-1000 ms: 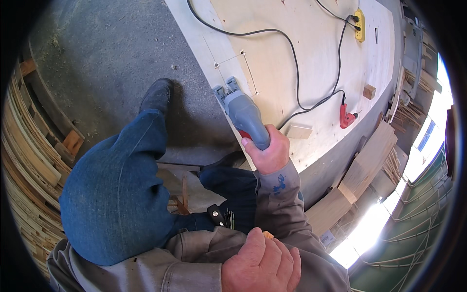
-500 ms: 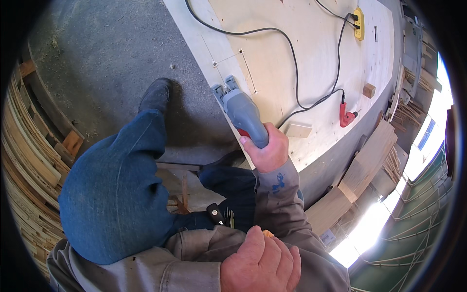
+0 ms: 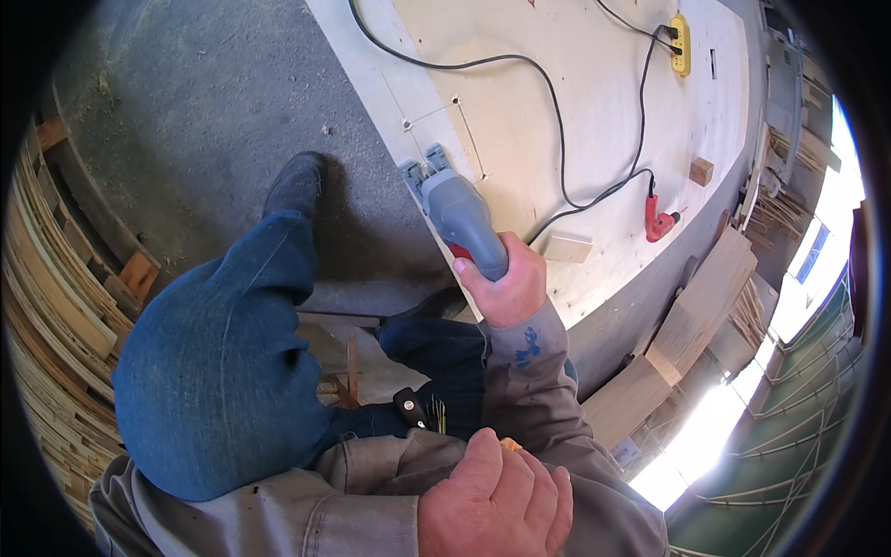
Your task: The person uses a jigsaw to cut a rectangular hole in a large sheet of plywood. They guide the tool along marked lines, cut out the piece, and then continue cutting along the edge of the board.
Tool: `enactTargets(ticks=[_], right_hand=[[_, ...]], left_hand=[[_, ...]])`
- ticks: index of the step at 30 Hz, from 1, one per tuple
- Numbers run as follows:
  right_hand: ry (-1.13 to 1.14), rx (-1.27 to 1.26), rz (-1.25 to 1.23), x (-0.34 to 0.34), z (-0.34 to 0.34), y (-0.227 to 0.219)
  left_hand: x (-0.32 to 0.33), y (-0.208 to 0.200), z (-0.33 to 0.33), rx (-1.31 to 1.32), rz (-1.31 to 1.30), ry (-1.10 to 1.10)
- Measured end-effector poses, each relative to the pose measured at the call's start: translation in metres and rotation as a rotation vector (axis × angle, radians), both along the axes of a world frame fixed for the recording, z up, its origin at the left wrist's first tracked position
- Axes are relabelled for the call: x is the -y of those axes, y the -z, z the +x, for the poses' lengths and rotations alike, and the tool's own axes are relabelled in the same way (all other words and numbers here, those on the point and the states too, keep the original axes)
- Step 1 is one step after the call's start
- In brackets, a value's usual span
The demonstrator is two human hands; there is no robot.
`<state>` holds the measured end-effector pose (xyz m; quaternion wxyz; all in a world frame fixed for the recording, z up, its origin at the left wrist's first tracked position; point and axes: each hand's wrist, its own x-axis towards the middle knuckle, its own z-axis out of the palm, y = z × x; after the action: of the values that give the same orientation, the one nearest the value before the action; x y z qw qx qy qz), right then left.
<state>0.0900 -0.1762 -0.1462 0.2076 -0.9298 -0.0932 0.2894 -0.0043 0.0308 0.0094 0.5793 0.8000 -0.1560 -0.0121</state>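
My right hand (image 3: 515, 286) is wrapped round the rear handle of a grey jigsaw (image 3: 459, 212). The jigsaw's shoe rests on a pale plywood sheet (image 3: 483, 84), close to its left edge. Just ahead of the tool, pencil lines and small drilled holes (image 3: 406, 124) mark a rectangle on the wood. My left hand (image 3: 497, 501) is held against my body beside the right forearm, its fingers curled. A small orange thing (image 3: 510, 445) peeks out past those fingers; what it is, and whether the hand grips it, is hidden.
A black cord (image 3: 557, 93) loops over the sheet. Farther right lie a red drill (image 3: 657, 221), a yellow power strip (image 3: 680, 46) and small wood blocks (image 3: 568, 247). Stacked boards (image 3: 56, 353) line the left side; planks (image 3: 696, 316) stand at the right. My shoe (image 3: 297, 184) is on the concrete floor.
The whole view has shifted very slightly. The jigsaw keeps its place on the plywood, and both hands hold the same pose.
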Motion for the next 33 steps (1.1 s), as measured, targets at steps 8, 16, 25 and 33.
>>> enactTargets(ticks=[8, 16, 25, 33], right_hand=[[0.009, 0.004, 0.009, -0.002, 0.001, 0.002], [-0.004, 0.012, -0.009, -0.002, 0.002, 0.004], [-0.005, 0.010, 0.000, -0.001, 0.003, 0.005], [-0.014, 0.008, 0.007, -0.002, 0.005, 0.004]], left_hand=[[0.009, 0.006, -0.007, 0.082, 0.041, -0.098], [0.008, 0.005, -0.006, 0.076, 0.011, -0.131], [0.010, 0.005, -0.008, 0.079, 0.015, -0.156], [0.008, 0.005, -0.005, 0.071, 0.005, -0.164]])
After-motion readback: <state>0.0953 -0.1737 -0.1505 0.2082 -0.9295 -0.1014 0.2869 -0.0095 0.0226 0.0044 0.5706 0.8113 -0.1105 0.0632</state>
